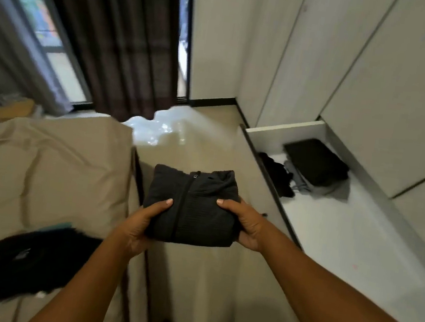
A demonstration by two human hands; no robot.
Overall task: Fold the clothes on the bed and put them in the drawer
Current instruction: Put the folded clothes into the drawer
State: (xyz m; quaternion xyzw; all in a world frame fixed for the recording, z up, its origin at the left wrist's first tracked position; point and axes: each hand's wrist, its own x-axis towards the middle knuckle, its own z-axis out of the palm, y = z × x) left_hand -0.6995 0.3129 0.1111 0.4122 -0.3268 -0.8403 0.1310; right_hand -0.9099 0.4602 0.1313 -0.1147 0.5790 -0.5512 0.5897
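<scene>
A person is standing between a bed at 9 o'clock and an open drawer at 3 o'clock, with bare floor lying between them. A dark curtain is hanging at 11 o'clock. Loose black clothes are lying on the bed at 8 o'clock. Inside the drawer, a folded black garment is resting on a grey one. At centre, above the floor, the left hand and right hand are gripping opposite sides of a folded black jacket, thumbs on top. Its zip is running roughly from 6 to 12 o'clock, with the collar facing away.
</scene>
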